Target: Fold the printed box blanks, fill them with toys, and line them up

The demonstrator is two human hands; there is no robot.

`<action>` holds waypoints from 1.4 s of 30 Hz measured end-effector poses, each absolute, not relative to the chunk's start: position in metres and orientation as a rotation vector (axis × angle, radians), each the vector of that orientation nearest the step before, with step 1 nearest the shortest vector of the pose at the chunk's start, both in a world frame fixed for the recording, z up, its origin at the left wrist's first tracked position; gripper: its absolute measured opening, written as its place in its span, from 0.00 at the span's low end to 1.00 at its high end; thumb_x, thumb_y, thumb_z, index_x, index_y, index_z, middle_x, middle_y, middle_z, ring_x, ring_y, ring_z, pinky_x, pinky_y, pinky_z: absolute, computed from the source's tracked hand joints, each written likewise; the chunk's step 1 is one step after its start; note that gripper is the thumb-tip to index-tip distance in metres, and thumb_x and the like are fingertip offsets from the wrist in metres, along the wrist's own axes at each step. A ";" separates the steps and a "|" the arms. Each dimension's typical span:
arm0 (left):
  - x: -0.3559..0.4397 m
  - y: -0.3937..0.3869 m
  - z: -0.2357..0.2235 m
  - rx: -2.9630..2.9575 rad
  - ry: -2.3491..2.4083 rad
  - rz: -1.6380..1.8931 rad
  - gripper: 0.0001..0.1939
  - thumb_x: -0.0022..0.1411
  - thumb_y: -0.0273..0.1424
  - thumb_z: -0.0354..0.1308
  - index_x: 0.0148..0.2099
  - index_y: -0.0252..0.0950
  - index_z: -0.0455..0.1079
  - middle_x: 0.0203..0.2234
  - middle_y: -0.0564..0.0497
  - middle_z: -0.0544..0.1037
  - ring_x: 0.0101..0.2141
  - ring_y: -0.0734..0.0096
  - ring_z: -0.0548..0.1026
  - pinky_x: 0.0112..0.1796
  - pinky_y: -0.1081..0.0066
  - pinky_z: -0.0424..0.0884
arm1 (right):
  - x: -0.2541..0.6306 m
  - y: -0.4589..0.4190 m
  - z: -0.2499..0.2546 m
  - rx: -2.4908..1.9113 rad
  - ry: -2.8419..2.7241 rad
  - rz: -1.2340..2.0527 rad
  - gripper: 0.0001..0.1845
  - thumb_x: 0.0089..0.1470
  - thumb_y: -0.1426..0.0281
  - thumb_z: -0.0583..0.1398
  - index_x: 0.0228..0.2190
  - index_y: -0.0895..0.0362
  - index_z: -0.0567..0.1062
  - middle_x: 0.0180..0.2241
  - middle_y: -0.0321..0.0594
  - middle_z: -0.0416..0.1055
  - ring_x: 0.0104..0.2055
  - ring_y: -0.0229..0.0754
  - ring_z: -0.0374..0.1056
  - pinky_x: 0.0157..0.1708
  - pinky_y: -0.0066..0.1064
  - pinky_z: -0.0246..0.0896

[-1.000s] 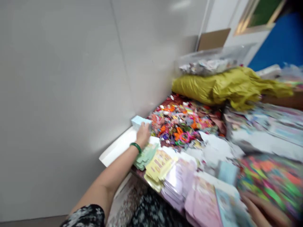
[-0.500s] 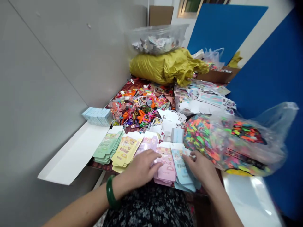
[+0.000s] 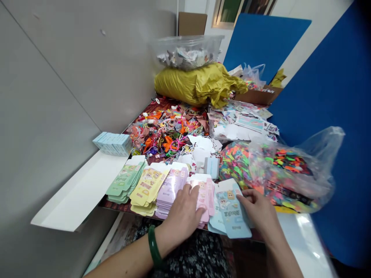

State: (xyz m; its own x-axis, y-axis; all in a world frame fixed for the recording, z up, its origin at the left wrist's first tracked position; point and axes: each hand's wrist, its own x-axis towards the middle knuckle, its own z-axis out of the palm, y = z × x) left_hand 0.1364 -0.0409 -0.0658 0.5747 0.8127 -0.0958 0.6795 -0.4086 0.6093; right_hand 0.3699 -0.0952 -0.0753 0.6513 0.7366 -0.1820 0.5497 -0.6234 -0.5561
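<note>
Left hand (image 3: 182, 218) pressed flat, fingers spread, on pink flat cartons (image 3: 206, 197); right hand (image 3: 257, 210) curled over edge of a pale blue flat carton (image 3: 233, 210), pinch unclear. Green carton stack (image 3: 124, 181), yellow carton stack (image 3: 147, 188) and lilac carton stack (image 3: 171, 191) lay just left on the table (image 3: 114, 205), plastic bag of colourful pieces (image 3: 290, 170) nearby

The left hand (image 3: 182, 218) hides the lower part of the pink cards (image 3: 206, 197). In the plastic tub (image 3: 187, 40), the small pieces (image 3: 185, 58) are too crumpled for telling what they are.
</note>
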 end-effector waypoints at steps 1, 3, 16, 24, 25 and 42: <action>0.137 -0.040 -0.068 2.180 1.174 0.307 0.28 0.59 0.31 0.55 0.61 0.37 0.56 0.52 0.40 0.63 0.53 0.48 0.64 0.52 0.53 0.63 | 0.370 -0.097 -0.074 -2.432 -1.038 0.530 0.14 0.46 0.58 0.57 0.28 0.55 0.73 0.20 0.37 0.71 0.26 0.46 0.69 0.25 0.32 0.55; 0.138 -0.036 -0.073 2.110 1.149 0.366 0.30 0.57 0.27 0.55 0.62 0.38 0.54 0.52 0.40 0.62 0.52 0.51 0.65 0.52 0.54 0.64 | 0.367 -0.099 -0.075 -2.451 -1.096 0.501 0.12 0.48 0.60 0.56 0.28 0.55 0.72 0.20 0.38 0.71 0.27 0.46 0.69 0.26 0.32 0.55; 0.143 -0.032 -0.078 1.938 1.124 0.492 0.29 0.55 0.25 0.56 0.59 0.33 0.57 0.52 0.40 0.64 0.55 0.55 0.62 0.57 0.56 0.60 | 0.373 -0.092 -0.080 -2.344 -0.982 0.655 0.17 0.44 0.58 0.58 0.32 0.57 0.73 0.22 0.39 0.72 0.30 0.49 0.70 0.30 0.34 0.59; 0.137 -0.034 -0.080 1.960 1.092 0.526 0.29 0.57 0.28 0.56 0.61 0.33 0.56 0.55 0.38 0.64 0.57 0.55 0.61 0.58 0.54 0.57 | 0.354 -0.099 -0.083 -2.375 -1.162 0.399 0.11 0.48 0.61 0.55 0.28 0.55 0.72 0.26 0.41 0.73 0.31 0.48 0.68 0.32 0.34 0.56; 0.137 -0.034 -0.078 1.956 1.088 0.532 0.29 0.57 0.28 0.56 0.60 0.33 0.56 0.55 0.38 0.64 0.58 0.55 0.61 0.58 0.54 0.58 | 0.349 -0.099 -0.083 -2.344 -1.170 0.406 0.12 0.49 0.60 0.55 0.27 0.55 0.72 0.26 0.42 0.73 0.31 0.47 0.68 0.32 0.34 0.56; 0.131 -0.023 -0.061 1.184 0.968 0.828 0.36 0.54 0.36 0.62 0.62 0.36 0.53 0.51 0.40 0.69 0.43 0.63 0.73 0.45 0.61 0.71 | 0.320 -0.080 -0.057 -1.536 -0.814 1.271 0.20 0.43 0.54 0.65 0.22 0.56 0.67 0.17 0.28 0.58 0.18 0.32 0.50 0.19 0.25 0.41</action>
State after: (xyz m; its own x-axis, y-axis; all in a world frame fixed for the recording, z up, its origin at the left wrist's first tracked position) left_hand 0.1314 -0.0232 -0.0610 0.3738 0.9118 -0.1702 -0.0270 0.1941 0.9806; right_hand 0.3204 -0.0801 -0.0567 0.2386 0.9108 -0.3370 -0.0745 -0.3288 -0.9414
